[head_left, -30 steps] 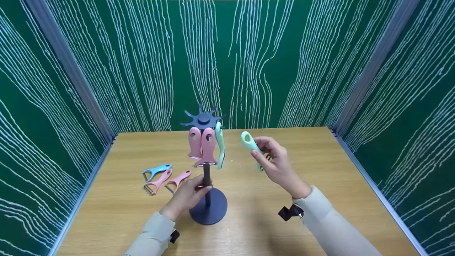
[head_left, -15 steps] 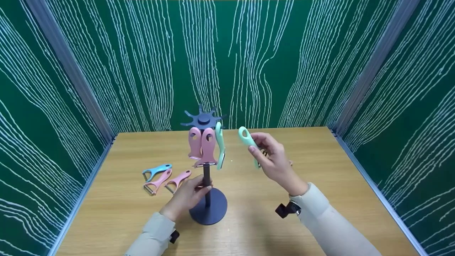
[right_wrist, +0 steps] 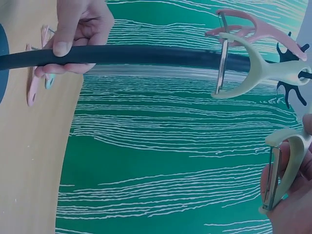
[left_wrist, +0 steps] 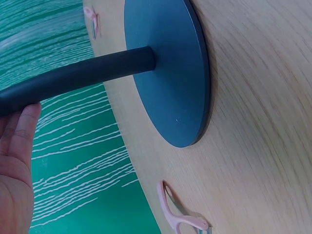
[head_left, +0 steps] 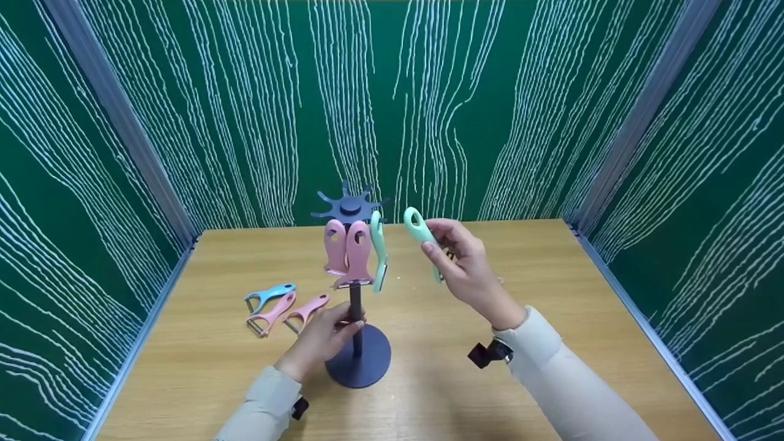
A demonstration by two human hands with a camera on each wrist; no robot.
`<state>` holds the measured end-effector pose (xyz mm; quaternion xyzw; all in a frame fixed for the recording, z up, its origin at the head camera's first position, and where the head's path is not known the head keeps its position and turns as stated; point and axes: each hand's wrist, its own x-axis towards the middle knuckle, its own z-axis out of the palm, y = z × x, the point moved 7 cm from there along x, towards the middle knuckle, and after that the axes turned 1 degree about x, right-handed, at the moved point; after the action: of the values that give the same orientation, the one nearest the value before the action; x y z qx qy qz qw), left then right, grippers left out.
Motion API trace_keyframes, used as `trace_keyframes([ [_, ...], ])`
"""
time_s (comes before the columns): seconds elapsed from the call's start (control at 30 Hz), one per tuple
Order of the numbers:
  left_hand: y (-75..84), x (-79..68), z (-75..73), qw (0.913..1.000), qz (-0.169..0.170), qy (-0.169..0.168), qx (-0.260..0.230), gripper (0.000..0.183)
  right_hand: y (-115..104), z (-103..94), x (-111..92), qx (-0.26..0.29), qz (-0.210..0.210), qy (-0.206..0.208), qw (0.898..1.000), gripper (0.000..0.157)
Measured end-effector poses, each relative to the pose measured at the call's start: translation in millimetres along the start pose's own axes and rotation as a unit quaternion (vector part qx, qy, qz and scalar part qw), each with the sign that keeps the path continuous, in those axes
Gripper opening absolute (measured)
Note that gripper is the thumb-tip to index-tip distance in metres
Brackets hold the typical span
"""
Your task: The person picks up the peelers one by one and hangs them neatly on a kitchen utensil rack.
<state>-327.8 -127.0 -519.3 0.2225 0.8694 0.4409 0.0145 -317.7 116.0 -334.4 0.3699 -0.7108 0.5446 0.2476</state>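
My left hand (head_left: 324, 340) grips the upright pole (left_wrist: 78, 78) of a black rotary hanging stand, low down, above its round base (head_left: 367, 364). Two pink peelers (head_left: 359, 263) and a light green peeler (head_left: 379, 248) hang from the hooked top (head_left: 351, 207). To the right of them, my right hand (head_left: 468, 269) pinches another light green peeler (head_left: 422, 234) by its handle, thumb on the near side. Its holed end points up and left, close beside the hooks. In the right wrist view this peeler's blade (right_wrist: 273, 178) faces the pole.
On the wooden table (head_left: 429, 380), left of the stand, lie a blue peeler (head_left: 263, 297) and two pink peelers (head_left: 309, 310). A small pink piece (head_left: 501, 280) shows behind my right hand. Green walls (head_left: 429, 122) with white lines enclose the table.
My right hand has moved up and left with the green peeler, bringing its holed end nearer the stand's hooks. The left hand and the stand have stayed in place.
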Motion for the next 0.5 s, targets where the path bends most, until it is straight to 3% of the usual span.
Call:
trace_keyframes([
  [0.3, -2.1, 0.5, 1.1, 0.9999, -0.009, -0.004, -0.006, 0.012, -5.7, 7.5, 10.6, -0.003, -0.002, -0.004, 1.0, 0.029],
  [0.5, 2.3, 0.6, -0.8, 0.9992, 0.032, 0.012, 0.021, 0.009, -6.6, 9.4, 18.8, 0.005, -0.005, 0.001, 1.0, 0.029],
])
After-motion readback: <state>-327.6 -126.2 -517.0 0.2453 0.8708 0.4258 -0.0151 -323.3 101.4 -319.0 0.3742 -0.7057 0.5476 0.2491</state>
